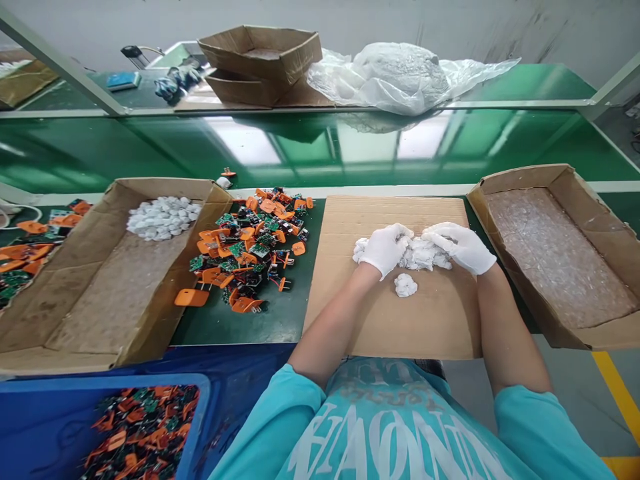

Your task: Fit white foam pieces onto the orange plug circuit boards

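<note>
In the head view, a heap of small white pieces (423, 255) is being gathered at the middle right of the frame, on a flat cardboard sheet (390, 320) lying on the green surface (240, 320). The gloved left hand (385, 248) is being pressed against the left side of the heap and the gloved right hand (460, 247) is being laid over its right side; both grips are being curled around the pieces, so the fingers are neither spread nor fully pressed together. One white lump (405, 285) is lying apart, just below the heap.

At the left of the frame, a cardboard box (90, 300) is holding a small pile of white pieces (163, 217) in its far corner only. The box at the right (560, 253) appears lined with a clear wrap. Between them, many orange and green parts (250, 247) are lying loose, and more are seen in the blue bin (140, 433) at the lower left, so much work seems to remain.
</note>
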Motion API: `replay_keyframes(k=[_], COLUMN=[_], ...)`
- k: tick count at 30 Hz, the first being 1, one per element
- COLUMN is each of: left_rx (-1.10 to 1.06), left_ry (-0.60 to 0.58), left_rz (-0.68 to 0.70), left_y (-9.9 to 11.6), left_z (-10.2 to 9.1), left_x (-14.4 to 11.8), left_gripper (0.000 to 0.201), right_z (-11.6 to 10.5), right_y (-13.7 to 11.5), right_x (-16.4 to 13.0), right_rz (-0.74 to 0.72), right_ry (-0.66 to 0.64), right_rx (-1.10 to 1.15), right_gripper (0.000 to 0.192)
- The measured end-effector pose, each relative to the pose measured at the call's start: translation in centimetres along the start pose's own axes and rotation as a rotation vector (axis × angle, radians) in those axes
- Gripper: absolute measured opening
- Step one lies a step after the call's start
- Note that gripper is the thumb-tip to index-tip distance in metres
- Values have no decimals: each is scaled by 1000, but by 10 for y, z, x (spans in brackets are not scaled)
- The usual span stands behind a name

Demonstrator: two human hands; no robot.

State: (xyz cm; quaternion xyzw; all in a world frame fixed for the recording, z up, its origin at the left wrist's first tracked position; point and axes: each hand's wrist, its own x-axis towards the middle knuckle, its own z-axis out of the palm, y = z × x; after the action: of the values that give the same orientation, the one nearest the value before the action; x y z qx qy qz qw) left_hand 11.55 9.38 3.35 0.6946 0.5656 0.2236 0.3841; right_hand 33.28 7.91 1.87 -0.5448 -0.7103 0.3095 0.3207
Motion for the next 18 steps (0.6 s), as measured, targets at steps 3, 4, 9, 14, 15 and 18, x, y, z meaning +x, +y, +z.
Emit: replay_keyframes(k=[3,4,9,14,15,18], left_rx=[21,7,-114,-108,-141,-360], left_ry=[-28,-51,-77,34,63,131], left_rz=[6,7,42,75,50,-61], left_y=[0,0,-4,-8,-9,-9], left_z=[-2,-1,12,9,5,-7], left_x=[2,3,9,10,9,7], left_gripper=[20,20,18,17,16,17], right_z=[1,1,1,3,3,3], right_y=[1,2,7,6,6,5], right_x=[0,1,1,0,0,2], right_rz=[2,-3,-6,-6,-10,-54], right_ry=[6,3,6,13,13,71], right_rx=[-19,-32,-74,-80,-86,-122], right_gripper=[32,32,37,36,36,32])
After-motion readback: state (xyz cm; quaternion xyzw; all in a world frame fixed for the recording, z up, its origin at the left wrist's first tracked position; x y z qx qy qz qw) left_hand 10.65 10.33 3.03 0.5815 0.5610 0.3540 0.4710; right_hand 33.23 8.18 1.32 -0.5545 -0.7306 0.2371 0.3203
